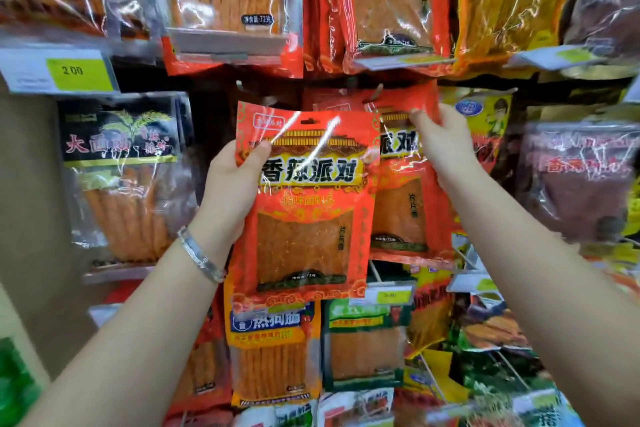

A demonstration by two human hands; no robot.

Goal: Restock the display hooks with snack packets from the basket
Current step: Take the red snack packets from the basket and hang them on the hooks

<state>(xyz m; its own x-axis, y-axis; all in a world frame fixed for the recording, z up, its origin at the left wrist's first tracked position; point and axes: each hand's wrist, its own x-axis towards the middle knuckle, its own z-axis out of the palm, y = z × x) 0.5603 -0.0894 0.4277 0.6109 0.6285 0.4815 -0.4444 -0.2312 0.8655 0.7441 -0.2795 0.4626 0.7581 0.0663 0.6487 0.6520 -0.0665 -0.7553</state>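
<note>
Left hand (230,180) grips a glossy red snack packet (304,204) at its edge — right hand (443,139) pinches a second red packet (401,204); hanging packets (121,166) crowd round.

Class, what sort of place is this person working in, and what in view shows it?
Most likely a shop's snack aisle: hanging snack packets fill the wall, a green price tag reads 2.00, the left hand holds a red packet and the right hand grips a second red packet.
</note>
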